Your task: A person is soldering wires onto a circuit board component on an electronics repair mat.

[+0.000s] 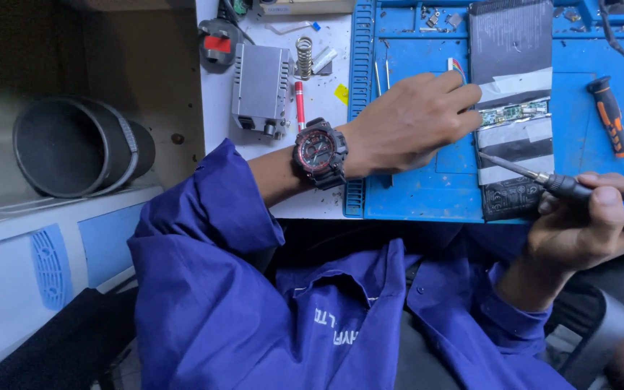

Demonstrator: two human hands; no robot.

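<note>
**Soldering iron poised over a taped battery pack**

At the far left a dark round speaker (74, 148) lies on its side on a shelf. On the white bench top (326, 206) next to it sit a black plug with a red patch (218, 45), a grey metal box (260, 88), a coiled spring stand (304, 58) and a small red tool (300, 105). Further right lies the blue work mat (427, 191).

The left hand (413, 123) — a black and red wristwatch (321, 153) on its wrist, the blue sleeve pushed back — rests palm down on the mat, fingers half curled, their tips pressing the left edge of the flat black battery pack (510, 43) beside its narrow green circuit strip (514, 113). It clasps nothing.

The pack lies lengthwise on the mat, banded with white tape. The right hand (590, 224) is closed around the blue-handled soldering iron (568, 188), its thin tip over the pack's lower tape. An orange and black screwdriver (610, 115) lies on the mat at the right.
</note>
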